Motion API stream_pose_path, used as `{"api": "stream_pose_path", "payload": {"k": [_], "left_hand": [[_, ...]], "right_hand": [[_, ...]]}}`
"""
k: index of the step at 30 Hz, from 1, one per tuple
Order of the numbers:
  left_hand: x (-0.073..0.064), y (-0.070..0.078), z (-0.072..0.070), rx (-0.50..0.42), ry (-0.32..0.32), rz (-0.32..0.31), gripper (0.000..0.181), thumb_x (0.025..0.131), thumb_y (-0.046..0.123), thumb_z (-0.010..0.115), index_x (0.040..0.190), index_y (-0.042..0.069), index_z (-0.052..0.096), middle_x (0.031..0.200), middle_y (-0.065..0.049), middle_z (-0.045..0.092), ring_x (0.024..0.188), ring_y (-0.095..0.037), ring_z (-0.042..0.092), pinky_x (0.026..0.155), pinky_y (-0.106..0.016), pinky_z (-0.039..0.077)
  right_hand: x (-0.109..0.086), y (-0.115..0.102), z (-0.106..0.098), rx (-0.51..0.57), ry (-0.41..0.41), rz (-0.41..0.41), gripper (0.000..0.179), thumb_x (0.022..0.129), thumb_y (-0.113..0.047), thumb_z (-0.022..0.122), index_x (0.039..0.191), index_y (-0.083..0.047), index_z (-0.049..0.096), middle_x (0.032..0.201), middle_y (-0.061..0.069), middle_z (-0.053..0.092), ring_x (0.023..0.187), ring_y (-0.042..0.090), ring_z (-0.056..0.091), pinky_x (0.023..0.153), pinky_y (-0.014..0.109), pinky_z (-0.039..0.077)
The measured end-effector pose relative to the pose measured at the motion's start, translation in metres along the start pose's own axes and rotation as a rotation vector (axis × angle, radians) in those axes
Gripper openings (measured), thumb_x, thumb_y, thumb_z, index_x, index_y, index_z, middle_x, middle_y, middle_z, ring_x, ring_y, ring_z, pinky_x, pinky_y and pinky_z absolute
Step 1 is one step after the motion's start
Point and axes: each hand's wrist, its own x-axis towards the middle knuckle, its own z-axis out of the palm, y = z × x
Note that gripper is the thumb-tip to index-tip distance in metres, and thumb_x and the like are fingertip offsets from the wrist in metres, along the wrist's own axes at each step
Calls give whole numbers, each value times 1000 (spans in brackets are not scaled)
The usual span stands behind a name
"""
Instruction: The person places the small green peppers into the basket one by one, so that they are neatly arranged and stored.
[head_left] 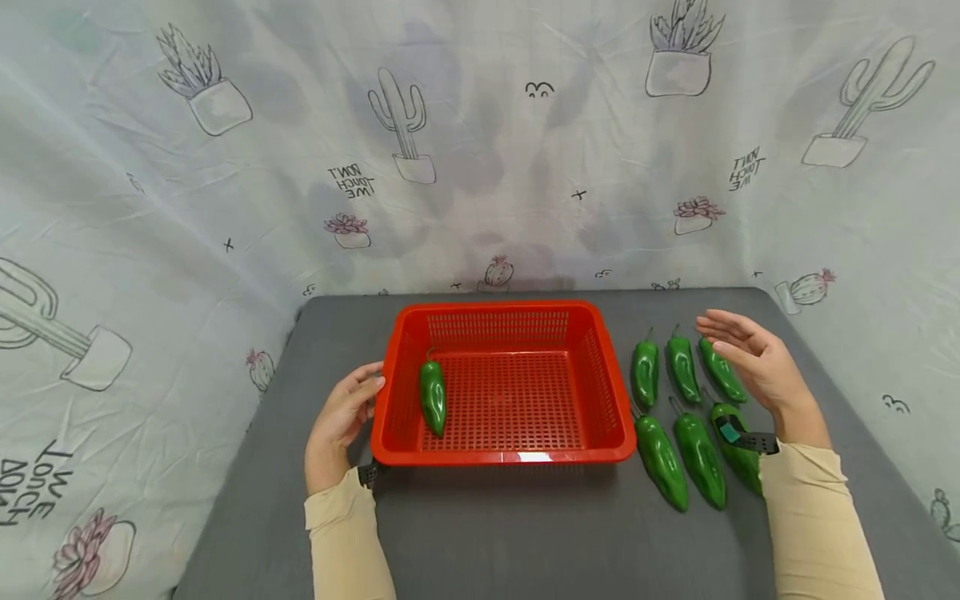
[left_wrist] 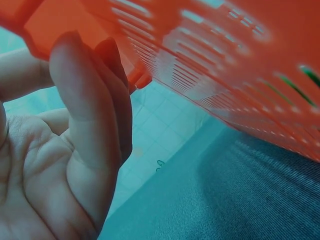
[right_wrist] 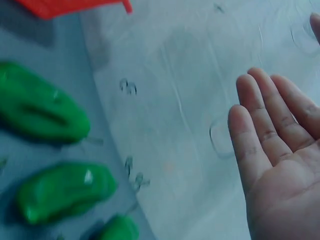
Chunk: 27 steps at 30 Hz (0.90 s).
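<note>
Your left hand [head_left: 341, 425] rests against the left wall of the red basket [head_left: 502, 450], fingers nearly straight and touching the rim; in the left wrist view the fingertips [left_wrist: 107, 55] lie on the orange-red plastic, and you can't tell from there whether the thumb hooks the rim. The basket sits at the middle of the grey table [head_left: 525, 533], nearer its back edge. Inside it, along the left wall just beside your fingers, lies one green pepper [head_left: 432, 398], long axis running front to back, stem toward the back edge. To the right of the basket six more peppers [head_left: 660, 450] lie in two rows of three, stems pointing back and slightly left. Your right hand [head_left: 753, 362] hovers open and relaxed over the rightmost pepper of the back row, holding nothing. Your right sleeve and a wrist strap hide part of the front row's rightmost pepper.
</note>
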Motion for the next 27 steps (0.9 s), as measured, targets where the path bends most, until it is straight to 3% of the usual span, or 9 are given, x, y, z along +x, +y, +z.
{"api": "stream_pose_path", "payload": {"k": [6,15,17,21,24,27], "left_hand": [[0,-2,-1,4,6,-12,34,100,5,44,132,-2,37,93,7,70,77,-7,65,62,-21,54],[4,2,-3,-17,6,5,28,100,4,43,128,2,42,89,6,70,69,-7,64,55,-19,51],[5,3,-3,-23,9,4,27,100,4,44,127,4,43,90,6,70,70,-7,64,55,-19,51],[5,3,-2,-31,11,-6,26,99,4,44,126,5,45,92,5,70,73,-8,65,56,-19,52],[3,3,-1,-37,13,-12,27,99,3,44,126,4,45,91,5,70,70,-7,63,54,-19,50],[4,1,-2,-37,25,-6,26,99,2,44,125,4,46,88,5,70,65,-6,60,51,-17,47]], "right_hand": [[-31,2,-18,-70,19,41,46,94,19,32,139,15,29,132,7,54,123,11,51,98,16,41],[-73,9,-28,-190,55,192,44,95,16,35,138,14,31,130,-6,55,120,2,51,94,10,39],[-83,12,-28,-252,91,240,44,96,12,38,139,10,33,130,-11,55,119,-2,50,91,8,38],[-103,16,-28,-472,158,366,45,97,1,46,142,-1,39,126,-22,50,114,-13,46,82,5,37],[-113,20,-27,-602,146,436,44,98,-4,49,141,-3,40,124,-26,45,111,-17,43,78,5,37],[-118,24,-26,-640,111,463,44,98,-6,50,141,-2,40,124,-28,44,110,-18,42,78,5,39]]}}
